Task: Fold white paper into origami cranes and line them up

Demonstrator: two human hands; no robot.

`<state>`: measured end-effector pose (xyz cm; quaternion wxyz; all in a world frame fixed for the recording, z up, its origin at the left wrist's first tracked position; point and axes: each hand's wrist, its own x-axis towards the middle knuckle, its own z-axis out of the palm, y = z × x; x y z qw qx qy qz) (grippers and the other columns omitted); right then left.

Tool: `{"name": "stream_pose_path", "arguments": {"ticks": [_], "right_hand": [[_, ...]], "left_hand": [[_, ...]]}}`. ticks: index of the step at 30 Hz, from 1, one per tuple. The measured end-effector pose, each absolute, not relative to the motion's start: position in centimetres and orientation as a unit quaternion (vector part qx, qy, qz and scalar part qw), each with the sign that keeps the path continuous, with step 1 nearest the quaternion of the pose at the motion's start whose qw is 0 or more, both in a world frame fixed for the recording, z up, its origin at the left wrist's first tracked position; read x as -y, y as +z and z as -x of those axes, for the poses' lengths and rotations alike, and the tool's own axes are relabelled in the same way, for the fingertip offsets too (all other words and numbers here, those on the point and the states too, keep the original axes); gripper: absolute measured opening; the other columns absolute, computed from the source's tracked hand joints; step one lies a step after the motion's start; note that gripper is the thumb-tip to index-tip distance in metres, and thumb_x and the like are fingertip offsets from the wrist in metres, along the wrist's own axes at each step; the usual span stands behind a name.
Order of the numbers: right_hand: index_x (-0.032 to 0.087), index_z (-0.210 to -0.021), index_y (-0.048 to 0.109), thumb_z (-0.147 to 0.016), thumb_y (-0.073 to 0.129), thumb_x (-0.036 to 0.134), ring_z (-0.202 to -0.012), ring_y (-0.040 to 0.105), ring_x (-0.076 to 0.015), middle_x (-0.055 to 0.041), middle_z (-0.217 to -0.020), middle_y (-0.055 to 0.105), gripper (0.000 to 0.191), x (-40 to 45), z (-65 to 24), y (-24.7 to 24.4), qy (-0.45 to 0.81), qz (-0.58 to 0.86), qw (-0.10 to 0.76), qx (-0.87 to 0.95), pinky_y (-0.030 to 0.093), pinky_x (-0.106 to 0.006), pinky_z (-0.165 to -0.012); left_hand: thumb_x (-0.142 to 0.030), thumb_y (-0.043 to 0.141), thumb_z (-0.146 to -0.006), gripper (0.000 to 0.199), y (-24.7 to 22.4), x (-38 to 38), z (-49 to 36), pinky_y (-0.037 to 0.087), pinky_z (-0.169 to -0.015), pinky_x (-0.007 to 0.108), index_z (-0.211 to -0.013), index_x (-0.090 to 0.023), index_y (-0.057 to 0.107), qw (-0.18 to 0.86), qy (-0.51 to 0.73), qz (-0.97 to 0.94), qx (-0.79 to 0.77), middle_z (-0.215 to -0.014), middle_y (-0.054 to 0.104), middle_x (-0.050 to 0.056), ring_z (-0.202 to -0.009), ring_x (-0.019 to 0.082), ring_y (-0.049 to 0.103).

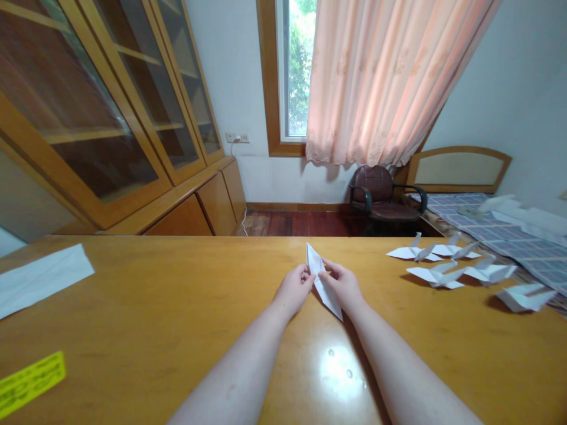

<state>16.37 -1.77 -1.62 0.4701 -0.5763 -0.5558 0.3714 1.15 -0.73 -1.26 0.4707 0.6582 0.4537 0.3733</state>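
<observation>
A narrow folded white paper (328, 295), pointed at both ends, is held at its middle by both hands just above the wooden table (199, 330). My left hand (295, 289) pinches its left edge with thumb and fingers. From the right, my right hand (343, 285) grips the same paper, its thumb on the near face and its fingers behind. One tip points away from me, the other down to the right. Fingertips behind the paper are partly hidden.
Several folded white paper birds (436, 275) stand at the table's right. White paper (44, 280) lies at the far left, above a yellow label (33, 383). Beyond the table are a glass-door cabinet (133, 206), an armchair (376, 192) and a bed (509, 221).
</observation>
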Motion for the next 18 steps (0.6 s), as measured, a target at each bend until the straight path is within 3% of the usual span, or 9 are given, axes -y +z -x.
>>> {"name": "stream_pose_path", "arguments": {"ticks": [4,18], "right_hand": [[0.018,-0.112,0.063,-0.069,0.061,0.037,-0.054,0.045,-0.0109,0.0006,-0.063,0.058,0.047,1.87,-16.38,-1.42,0.336,0.592,0.466,0.566,0.037,-0.024,-0.052],[0.017,-0.081,0.066,-0.068,0.061,0.037,-0.062,0.056,-0.0162,-0.0037,-0.069,0.063,0.024,2.33,-16.16,-0.84,0.257,0.611,0.47,0.583,0.044,-0.027,-0.059]], "left_hand": [[-0.036,0.05,-0.079,0.022,-1.14,0.69,-1.08,0.038,-0.055,0.023,-0.087,-0.016,0.056,0.451,0.364,-0.672,-0.461,-0.068,0.059,0.0,-0.059,0.012,0.053],[-0.035,0.051,-0.079,0.022,-1.3,0.63,-1.07,0.041,-0.058,0.023,-0.088,-0.016,0.056,0.444,0.363,-0.675,-0.465,-0.077,0.063,0.003,-0.064,0.013,0.056]]}}
